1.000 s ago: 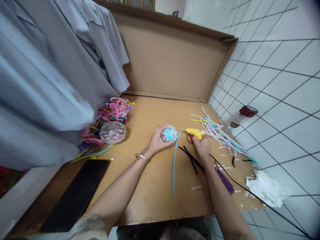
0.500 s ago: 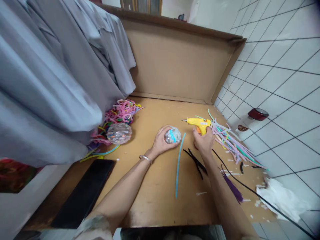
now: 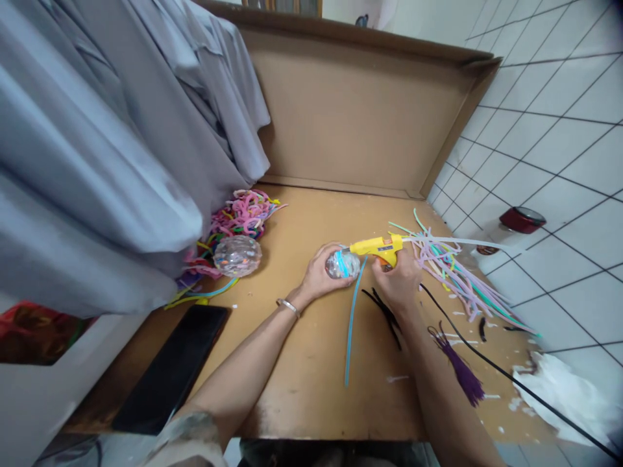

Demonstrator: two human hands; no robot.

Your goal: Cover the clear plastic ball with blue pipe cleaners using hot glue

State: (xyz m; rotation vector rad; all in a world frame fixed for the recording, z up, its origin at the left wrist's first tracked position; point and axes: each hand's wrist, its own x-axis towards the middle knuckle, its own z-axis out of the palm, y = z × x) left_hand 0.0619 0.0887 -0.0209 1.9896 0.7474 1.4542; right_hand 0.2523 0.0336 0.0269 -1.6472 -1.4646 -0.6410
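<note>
My left hand (image 3: 325,272) is wrapped around a small clear ball (image 3: 351,269) that has light-blue strips on its top. In my right hand (image 3: 398,275) is a yellow hot glue gun (image 3: 377,246), with a pale glue stick (image 3: 452,243) jutting from its back. The gun's nozzle is over the ball's upper side; whether it touches cannot be made out. Just right of the ball lies a blue pipe cleaner (image 3: 351,337) on the brown table (image 3: 296,363). Several black pipe cleaners (image 3: 384,314) lie beside my right wrist.
Left, a second clear ball (image 3: 237,255) rests by a heap of colourful pipe cleaners (image 3: 246,214), near a black phone-like slab (image 3: 172,370). Right are pastel pipe cleaners (image 3: 455,275), a purple tassel (image 3: 462,370), white tissue (image 3: 559,395) and the gun's black cord (image 3: 491,366). Cardboard (image 3: 360,117) stands behind.
My right hand has brought the glue gun leftward and down, so its nozzle is now at the ball. My left hand keeps its hold. The whole view has shifted slightly.
</note>
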